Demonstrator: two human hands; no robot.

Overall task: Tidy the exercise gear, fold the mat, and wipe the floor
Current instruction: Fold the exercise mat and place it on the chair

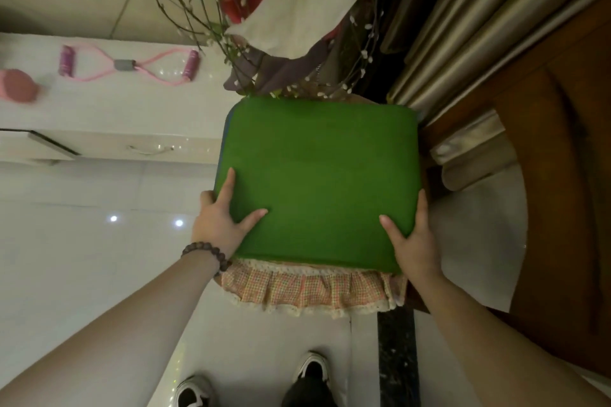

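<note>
The folded green mat (317, 175) lies flat on a stool with a pink checked frilled cover (310, 291). My left hand (221, 221) grips the mat's near left corner, thumb and index finger on top, other fingers under the edge. My right hand (413, 238) grips the near right corner, thumb on top. On the white cabinet (109, 116) to the left lie a pink figure-eight resistance band (129, 66) with purple handles and a pink rounded object (16, 86), blurred at the frame edge.
A vase arrangement of bare budded branches and a large white-green flower (297, 3) stands just beyond the stool. Beige curtains (496, 26) and a dark wooden piece (562, 175) are on the right. Glossy white floor tiles (82, 258) spread left; my shoes (251, 383) are below.
</note>
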